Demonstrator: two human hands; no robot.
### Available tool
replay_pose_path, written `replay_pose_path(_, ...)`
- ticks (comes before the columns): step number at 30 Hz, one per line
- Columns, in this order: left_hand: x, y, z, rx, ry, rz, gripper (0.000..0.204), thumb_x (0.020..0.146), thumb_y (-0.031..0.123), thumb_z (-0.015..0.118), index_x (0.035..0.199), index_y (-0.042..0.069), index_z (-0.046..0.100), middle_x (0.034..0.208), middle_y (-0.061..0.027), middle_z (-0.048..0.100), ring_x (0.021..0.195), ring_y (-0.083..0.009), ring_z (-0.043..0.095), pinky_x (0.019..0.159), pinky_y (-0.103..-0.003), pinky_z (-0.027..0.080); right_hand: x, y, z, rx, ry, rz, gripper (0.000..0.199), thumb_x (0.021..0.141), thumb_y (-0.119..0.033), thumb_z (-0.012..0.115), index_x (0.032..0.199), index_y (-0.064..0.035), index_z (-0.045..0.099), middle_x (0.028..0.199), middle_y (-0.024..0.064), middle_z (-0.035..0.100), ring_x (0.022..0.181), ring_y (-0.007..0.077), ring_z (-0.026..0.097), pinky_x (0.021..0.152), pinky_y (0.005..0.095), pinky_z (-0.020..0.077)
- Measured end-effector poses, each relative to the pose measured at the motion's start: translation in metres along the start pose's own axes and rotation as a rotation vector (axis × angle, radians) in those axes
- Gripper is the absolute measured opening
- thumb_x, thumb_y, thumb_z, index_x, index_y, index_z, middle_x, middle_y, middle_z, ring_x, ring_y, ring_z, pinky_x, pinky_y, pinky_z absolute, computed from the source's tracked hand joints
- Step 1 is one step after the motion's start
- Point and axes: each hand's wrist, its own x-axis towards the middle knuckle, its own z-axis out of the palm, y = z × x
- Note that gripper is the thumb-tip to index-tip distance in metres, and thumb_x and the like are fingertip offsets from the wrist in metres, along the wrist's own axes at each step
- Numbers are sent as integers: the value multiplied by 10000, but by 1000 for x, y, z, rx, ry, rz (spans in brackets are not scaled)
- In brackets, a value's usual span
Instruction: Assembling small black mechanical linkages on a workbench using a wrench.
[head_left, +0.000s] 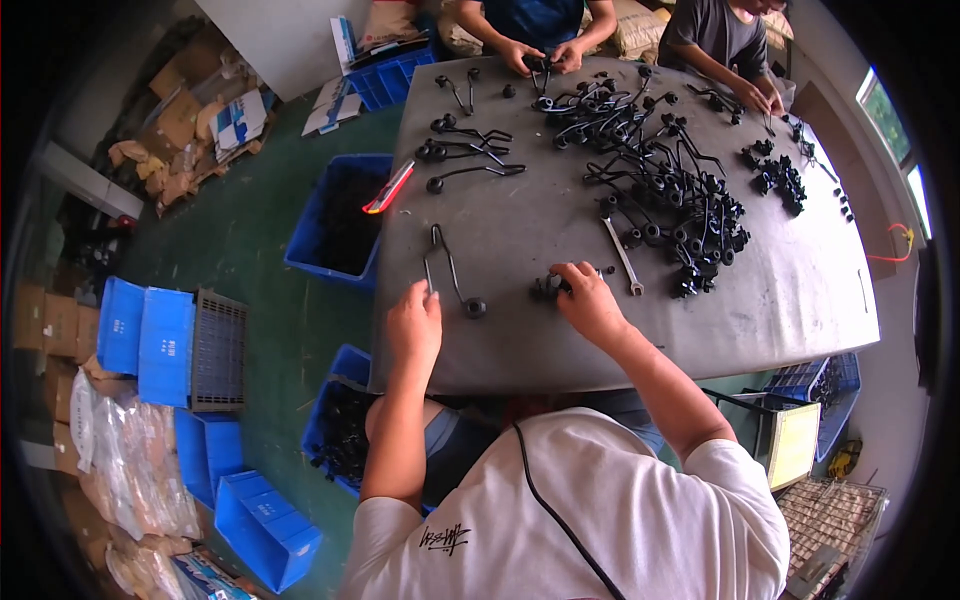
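Note:
My left hand point(414, 320) is closed on one end of a bent metal rod point(450, 262) near the table's left front. The rod makes a narrow loop pointing away from me, and its other end carries a round black rubber-like piece point(475, 308). To the right, my right hand point(592, 300) has its fingers curled down over small black parts point(546, 288); its fingertips are partly hidden among them. Just beyond that hand lies a combination wrench point(622, 255). Farther off on the left, several similar rods with black ends point(475, 152) lie side by side.
A large heap of black-ended rods point(660, 185) covers the right middle of the grey table point(500, 350). A red utility knife point(390, 187) lies at its left edge, beside a blue crate point(335, 215) on the floor. Two people point(545, 50) handle parts across the table.

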Motion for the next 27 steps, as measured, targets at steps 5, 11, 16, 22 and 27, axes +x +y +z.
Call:
replay_pose_path(5, -8, 26, 4, -220, -93, -47, 250, 888, 134, 718, 1100, 32, 635, 961, -175, 732, 893, -355, 713, 774, -427, 560, -4, 9, -6, -8, -7, 8, 428, 846, -28, 629, 1264, -118, 615, 1064, 153, 592, 895, 328, 643, 814, 403, 541)
replay_pose_path(11, -21, 39, 26, -300, -152, 23, 308, 880, 148, 748, 1125, 20, 610, 894, -154, 716, 799, -303, 702, 725, -379, 544, -3, 4, -15, 165, 154, 3, 400, 830, 0, 644, 1214, -114, 643, 1018, 133, 579, 806, 286, 635, 738, 386, 538)
replay_pose_path(16, -31, 65, 39, -429, -272, 12, 267, 919, 173, 716, 1122, 30, 620, 846, -128, 702, 758, -270, 689, 700, -370, 541, 4, -16, -15, 137, 215, -175, 422, 830, 44, 642, 1221, -118, 645, 989, 109, 569, 760, 248, 617, 681, 347, 525)
replay_pose_path(22, -6, 78, 33, -514, -5, 140, 211, 948, 142, 669, 1136, 48, 651, 1008, -135, 679, 831, -291, 664, 748, -386, 535, 3, -25, -2, 83, 189, -289, 417, 836, 49, 646, 1219, -116, 648, 983, 105, 565, 730, 233, 609, 647, 332, 517)
replay_pose_path(27, -1, 75, 43, -579, -32, 248, 171, 968, 138, 665, 1099, 43, 721, 1097, -105, 669, 969, -243, 655, 849, -337, 525, 4, -32, 2, 102, 95, -202, 419, 839, 23, 615, 1234, -115, 621, 1048, 153, 572, 844, 344, 642, 735, 415, 544)
